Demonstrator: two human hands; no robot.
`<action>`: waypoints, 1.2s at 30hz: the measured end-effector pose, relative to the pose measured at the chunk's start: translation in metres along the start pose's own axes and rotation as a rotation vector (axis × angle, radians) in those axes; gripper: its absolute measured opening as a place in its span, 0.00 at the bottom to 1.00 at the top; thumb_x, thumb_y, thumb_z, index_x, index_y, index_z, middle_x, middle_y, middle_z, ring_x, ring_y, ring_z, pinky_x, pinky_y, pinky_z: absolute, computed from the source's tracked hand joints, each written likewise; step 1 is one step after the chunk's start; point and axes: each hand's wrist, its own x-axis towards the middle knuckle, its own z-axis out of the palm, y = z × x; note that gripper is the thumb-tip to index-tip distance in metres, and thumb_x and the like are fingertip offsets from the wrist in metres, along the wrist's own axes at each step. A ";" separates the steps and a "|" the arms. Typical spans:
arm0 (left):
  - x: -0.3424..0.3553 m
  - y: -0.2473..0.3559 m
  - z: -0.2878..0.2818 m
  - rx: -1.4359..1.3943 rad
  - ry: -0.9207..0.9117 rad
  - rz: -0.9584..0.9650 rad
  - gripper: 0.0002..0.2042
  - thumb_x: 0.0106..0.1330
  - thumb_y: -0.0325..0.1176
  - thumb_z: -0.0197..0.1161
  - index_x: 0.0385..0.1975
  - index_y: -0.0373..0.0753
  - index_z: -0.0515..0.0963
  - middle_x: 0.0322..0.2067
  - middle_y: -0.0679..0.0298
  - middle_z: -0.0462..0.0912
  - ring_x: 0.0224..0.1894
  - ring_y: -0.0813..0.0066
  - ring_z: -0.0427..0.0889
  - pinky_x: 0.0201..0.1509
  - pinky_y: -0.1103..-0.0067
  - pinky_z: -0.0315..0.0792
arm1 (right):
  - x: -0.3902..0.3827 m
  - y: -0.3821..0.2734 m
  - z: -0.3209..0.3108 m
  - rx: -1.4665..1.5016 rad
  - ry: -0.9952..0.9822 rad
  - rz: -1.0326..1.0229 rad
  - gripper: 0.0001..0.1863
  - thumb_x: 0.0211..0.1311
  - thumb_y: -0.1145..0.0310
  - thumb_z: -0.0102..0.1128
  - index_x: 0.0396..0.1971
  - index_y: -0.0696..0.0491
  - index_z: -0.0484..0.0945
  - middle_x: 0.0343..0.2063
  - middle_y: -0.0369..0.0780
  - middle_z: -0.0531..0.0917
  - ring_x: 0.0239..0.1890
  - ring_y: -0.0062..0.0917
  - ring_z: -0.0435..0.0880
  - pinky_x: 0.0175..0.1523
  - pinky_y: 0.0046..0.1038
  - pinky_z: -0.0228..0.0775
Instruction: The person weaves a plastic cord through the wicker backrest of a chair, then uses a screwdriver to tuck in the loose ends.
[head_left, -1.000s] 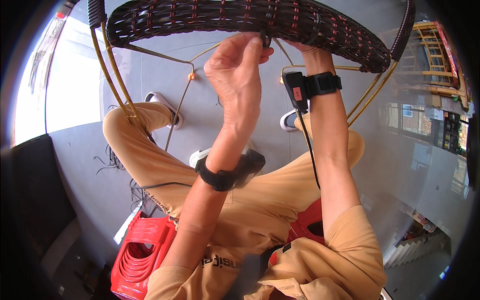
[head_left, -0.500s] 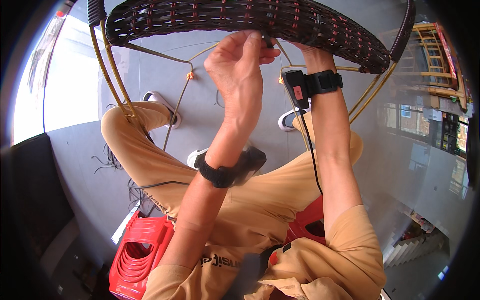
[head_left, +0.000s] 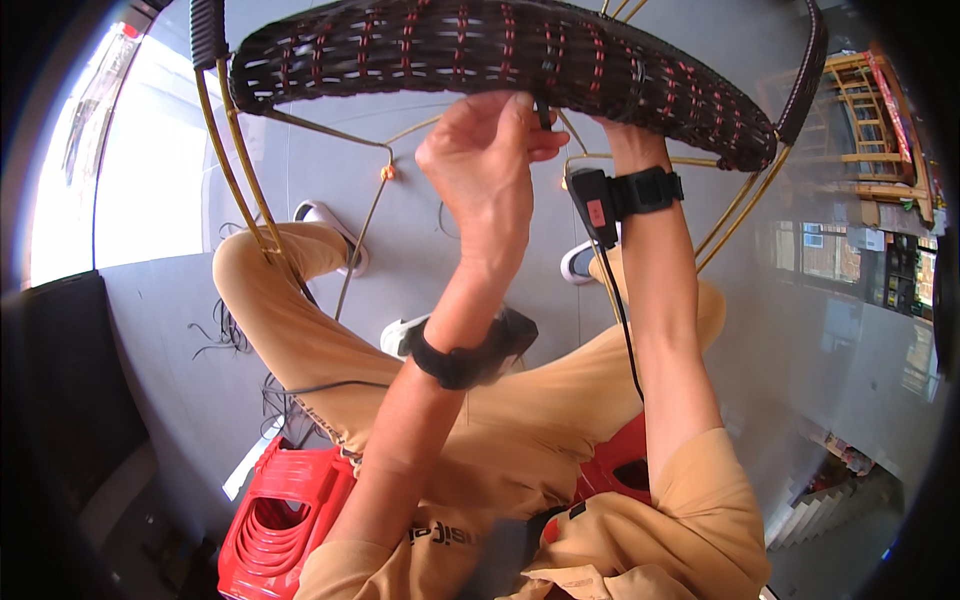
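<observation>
A curved panel of black wicker with red strands [head_left: 462, 55] spans the top of the view, held in a frame of thin gold metal rods [head_left: 235, 150]. Against its lower edge, my left hand [head_left: 488, 150] is closed, thumb and index finger pinching a short dark strip [head_left: 543, 113]. My right hand [head_left: 627, 140] reaches up behind the panel just to the right, its fingers hidden by the weave. Both wrists wear black straps, the right with a small black box [head_left: 593, 205] and cable.
I sit with legs spread over the grey tiled floor [head_left: 170, 330], on a red plastic stool [head_left: 290, 475]. Loose dark strands [head_left: 225, 325] lie left of my knee. Stacked wooden frames [head_left: 855, 130] stand at the right; a bright glass opening [head_left: 115, 170] is at the left.
The panel, its frame and both my hands sit lower in the picture than earlier, shifted slightly right at the left end. My left hand keeps its pinch at the panel's edge.
</observation>
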 end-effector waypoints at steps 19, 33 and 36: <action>-0.023 -0.012 -0.005 -0.289 -0.095 -0.156 0.12 0.63 0.29 0.56 0.45 0.35 0.72 0.38 0.63 0.78 0.38 0.75 0.79 0.46 0.76 0.74 | 0.019 -0.036 -0.008 2.409 -0.208 0.604 0.19 0.57 0.60 0.55 0.45 0.56 0.72 0.40 0.45 0.79 0.40 0.32 0.80 0.41 0.31 0.78; -0.041 -0.018 -0.006 -0.362 -0.422 -0.240 0.37 0.62 0.25 0.51 0.66 0.51 0.36 0.59 0.59 0.55 0.47 0.73 0.73 0.53 0.72 0.67 | 0.031 -0.058 -0.045 1.768 -0.457 0.791 0.15 0.54 0.60 0.60 0.38 0.52 0.75 0.32 0.34 0.81 0.30 0.19 0.80 0.24 0.22 0.73; -0.041 -0.025 -0.007 0.050 -0.452 -0.147 0.39 0.61 0.25 0.52 0.66 0.51 0.34 0.55 0.55 0.59 0.36 0.74 0.77 0.45 0.77 0.71 | 0.030 -0.037 -0.034 1.979 -0.521 0.645 0.19 0.56 0.58 0.57 0.46 0.50 0.72 0.40 0.37 0.79 0.39 0.26 0.79 0.38 0.29 0.75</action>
